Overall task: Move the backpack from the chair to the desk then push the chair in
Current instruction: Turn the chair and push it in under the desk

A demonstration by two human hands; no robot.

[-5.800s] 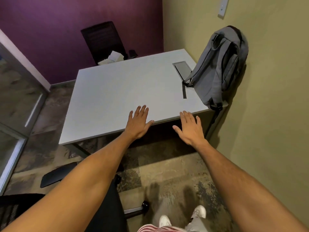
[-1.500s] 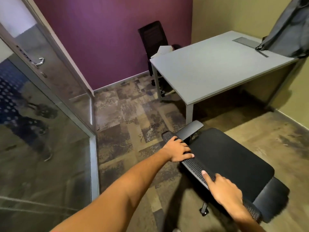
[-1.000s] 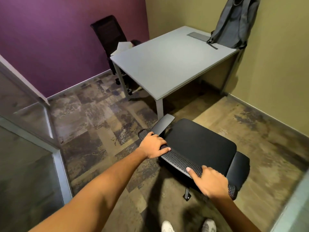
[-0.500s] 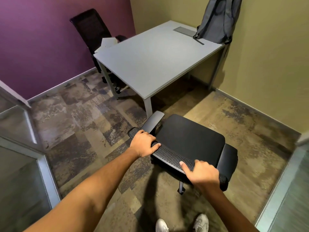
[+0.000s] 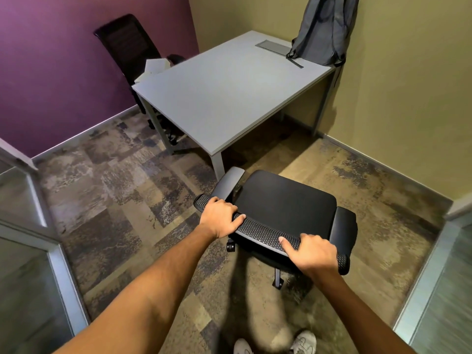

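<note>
Both hands, the left hand (image 5: 221, 216) and right hand (image 5: 312, 252), are gripping the chair (image 5: 283, 200) backrest, risking its armrest (image 5: 227, 183) striking the desk (image 5: 229, 90) leg (image 5: 217, 163).

The top of the backpack (image 5: 321, 29) runs off the upper edge. My fingers curl over the chair's backrest (image 5: 265, 232), so I can't see their tips. The worktop (image 5: 229, 88) hides most of the second chair (image 5: 127, 44). My shoes (image 5: 302, 342) are cut off below, and the floor near them is smeared.
</note>
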